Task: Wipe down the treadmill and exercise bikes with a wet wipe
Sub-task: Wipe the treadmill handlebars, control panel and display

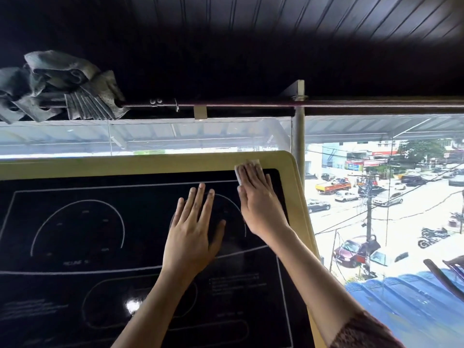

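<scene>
1. A black, glossy treadmill panel [100, 234] with white line markings fills the lower left and centre of the frame. It is edged by a pale yellow border [150, 163].
2. The wet wipe [252, 163], small and white, is seen at the upper right corner of the panel. It lies partly on the black glass and partly on the yellow border.
3. The wipe is pressed flat under the right hand [258, 204]. The fingers are held straight and close together on top of it, not curled round it.
4. The left hand [193, 234] is laid flat on the middle of the panel, fingers straight and slightly spread. Nothing is held in it.
5. A likely risk: because the wipe is only pressed and not gripped, it could be bunched up or left behind if the hand is slid quickly across the border.
6. Fresh prints could be left on the glossy glass by the bare left palm.
7. Controls could also be set off by that palm if the machine is powered. Whether it is on cannot be told.
8. Moisture could be pushed into the seam between glass and border if the wipe is very wet.
9. No container, such as a wipe packet or a bin, is seen.
10. A grey cloth [55, 84] is bundled on a rod [251, 105] at the upper left. A window [376, 151] at the right shows a street with cars [349, 249].
</scene>
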The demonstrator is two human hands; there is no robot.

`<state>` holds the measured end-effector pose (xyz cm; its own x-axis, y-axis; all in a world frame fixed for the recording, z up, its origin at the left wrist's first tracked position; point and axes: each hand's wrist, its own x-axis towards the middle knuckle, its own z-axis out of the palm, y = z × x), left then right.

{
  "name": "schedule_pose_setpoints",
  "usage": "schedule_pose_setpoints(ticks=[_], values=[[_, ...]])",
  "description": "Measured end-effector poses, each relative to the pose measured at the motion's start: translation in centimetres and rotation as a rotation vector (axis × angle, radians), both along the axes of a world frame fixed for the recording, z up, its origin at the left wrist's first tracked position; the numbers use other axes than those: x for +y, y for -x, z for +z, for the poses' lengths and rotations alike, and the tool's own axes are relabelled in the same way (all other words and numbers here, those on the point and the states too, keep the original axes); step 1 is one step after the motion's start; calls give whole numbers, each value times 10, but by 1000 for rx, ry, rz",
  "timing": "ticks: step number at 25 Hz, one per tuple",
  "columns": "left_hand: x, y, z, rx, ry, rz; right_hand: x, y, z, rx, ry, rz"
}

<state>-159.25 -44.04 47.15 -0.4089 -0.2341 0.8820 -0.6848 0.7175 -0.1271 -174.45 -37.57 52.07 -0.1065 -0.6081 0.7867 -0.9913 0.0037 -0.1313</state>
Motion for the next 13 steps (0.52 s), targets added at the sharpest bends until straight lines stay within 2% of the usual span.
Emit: schedule_pose_setpoints(ticks=[4,7,9,13], values=[[0,-3,1,-9,-9,-20,15,-5,-40,106,-8,76],[2,-13,1,-14,14,-74,18,-16,-62,-101,101,-13],[0,-30,-7,-40,28,-84,20,-48,-81,-174,112,26],[-16,-73,-17,-65,43,-65,20,-94,-110,-55,60,126]])
